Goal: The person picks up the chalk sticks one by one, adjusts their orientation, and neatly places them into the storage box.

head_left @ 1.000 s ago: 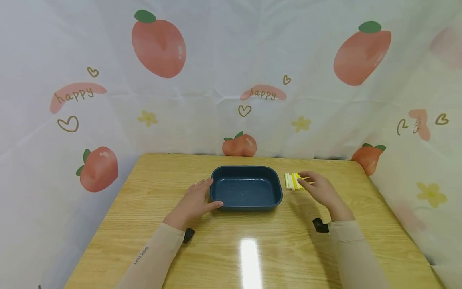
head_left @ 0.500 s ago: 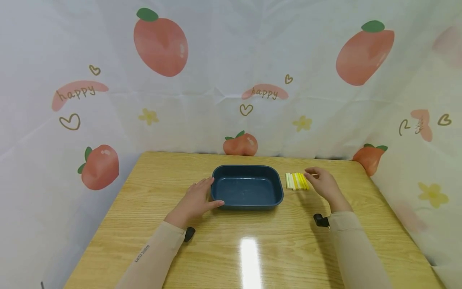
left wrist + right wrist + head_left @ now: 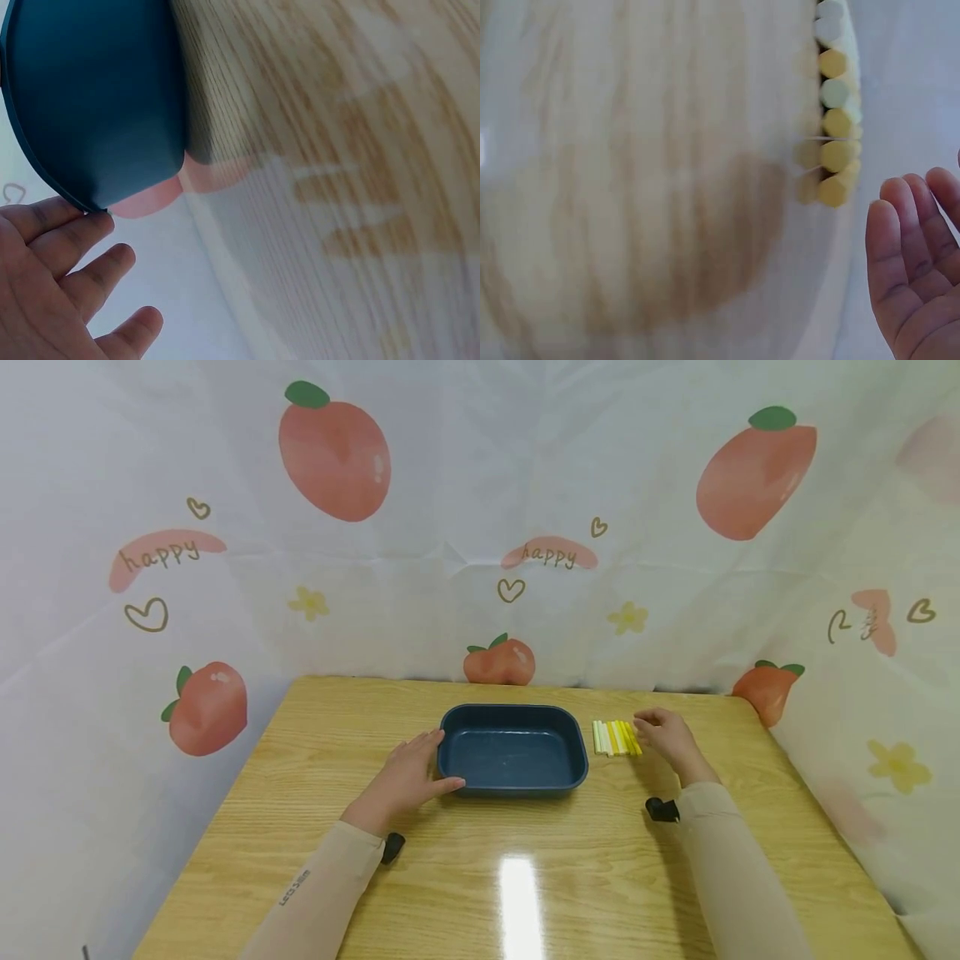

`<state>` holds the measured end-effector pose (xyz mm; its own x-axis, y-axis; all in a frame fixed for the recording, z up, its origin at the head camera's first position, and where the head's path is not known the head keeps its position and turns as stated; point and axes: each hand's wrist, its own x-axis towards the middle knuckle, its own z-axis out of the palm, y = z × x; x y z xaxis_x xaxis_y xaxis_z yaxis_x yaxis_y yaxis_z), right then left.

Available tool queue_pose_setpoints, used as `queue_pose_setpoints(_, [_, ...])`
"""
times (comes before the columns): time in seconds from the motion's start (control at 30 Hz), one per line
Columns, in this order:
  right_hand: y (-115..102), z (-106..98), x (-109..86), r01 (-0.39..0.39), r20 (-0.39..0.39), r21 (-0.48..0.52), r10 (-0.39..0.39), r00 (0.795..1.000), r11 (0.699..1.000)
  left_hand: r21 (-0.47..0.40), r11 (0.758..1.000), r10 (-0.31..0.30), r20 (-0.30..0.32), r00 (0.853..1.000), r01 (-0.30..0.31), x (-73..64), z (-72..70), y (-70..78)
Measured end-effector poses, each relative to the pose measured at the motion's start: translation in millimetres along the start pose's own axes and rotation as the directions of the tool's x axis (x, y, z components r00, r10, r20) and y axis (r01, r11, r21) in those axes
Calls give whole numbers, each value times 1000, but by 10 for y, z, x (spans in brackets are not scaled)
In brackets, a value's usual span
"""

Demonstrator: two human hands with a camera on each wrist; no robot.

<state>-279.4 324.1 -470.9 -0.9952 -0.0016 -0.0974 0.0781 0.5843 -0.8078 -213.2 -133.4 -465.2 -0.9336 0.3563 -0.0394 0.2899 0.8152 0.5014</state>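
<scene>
A dark blue rectangular basin (image 3: 517, 760) stands on the table. My left hand (image 3: 401, 777) rests against its left end, fingers extended and thumb by the near rim. In the left wrist view, spread fingertips (image 3: 97, 221) touch the basin's edge. To the basin's right lies a row of short chalk-like sticks (image 3: 615, 737), white, pale green and yellow. My right hand (image 3: 670, 741) hovers just right of the row's yellow end. In the right wrist view its fingers (image 3: 889, 232) are fairly straight, apart from the sticks' six-sided ends (image 3: 834, 124); the thumb is mostly out of frame.
The wooden table (image 3: 420, 893) runs up to a white fruit-printed cloth (image 3: 442, 468) at the back and sides. A bright reflection lies on the tabletop in front of the basin. Black wrist-camera mounts (image 3: 662, 810) jut from the sleeves.
My right hand has moved off the yellow end of the row to its right, uncovering those sticks. The left hand and basin have stayed put.
</scene>
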Motion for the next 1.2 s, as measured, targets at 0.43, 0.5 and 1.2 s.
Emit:
queue_pose_setpoints(0.43, [146,53,97,-117,27,91,115,993,989,4,1000,-14,16,1000,14,-7,-7,3])
queue_pose_setpoints(0.5, [170,66,115,-113,32,81,111,993,990,6,1000,-19,21,1000,19,-11,-4,0])
queue_pose_setpoints(1.2, [163,66,186,-131,56,-69,135,989,989,-14,1000,-11,2,1000,11,-20,9,3])
